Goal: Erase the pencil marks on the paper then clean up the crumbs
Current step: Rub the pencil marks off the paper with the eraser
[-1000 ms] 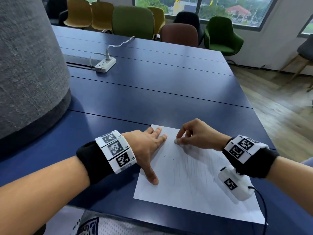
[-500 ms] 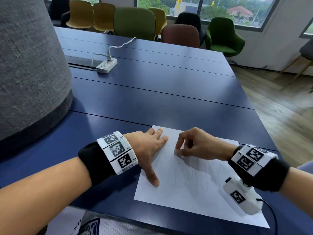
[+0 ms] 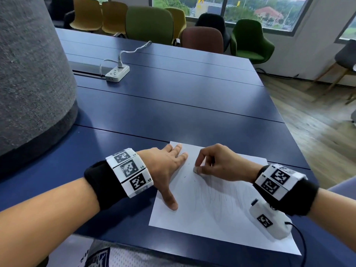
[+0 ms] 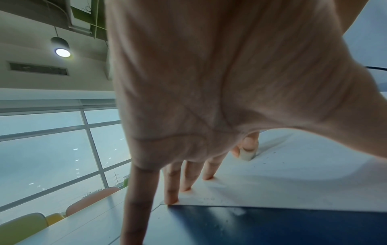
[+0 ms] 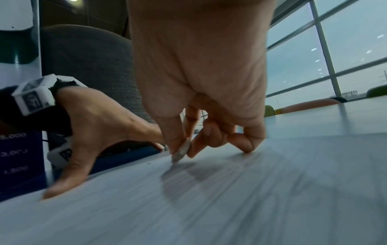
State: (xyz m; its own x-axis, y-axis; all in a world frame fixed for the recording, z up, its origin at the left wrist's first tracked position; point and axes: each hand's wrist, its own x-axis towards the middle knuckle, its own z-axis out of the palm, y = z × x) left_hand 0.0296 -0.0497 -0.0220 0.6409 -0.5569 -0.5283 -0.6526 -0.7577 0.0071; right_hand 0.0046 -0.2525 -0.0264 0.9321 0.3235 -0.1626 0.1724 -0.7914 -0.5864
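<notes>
We wear a black cuff on each forearm, and over each cuff sits a white band of flat segments, each printed with a black square code tag. The left band [image 3: 129, 172] shows three tags and small labels reading L3 and L4. The right band [image 3: 276, 180] shows two tags. Under the right wrist hangs a white camera housing [image 3: 268, 220] with its own tag, and a thin black cable [image 3: 301, 245] runs from it. At the near edge we see a white mesh garment with dark blue print [image 3: 107, 257]
</notes>
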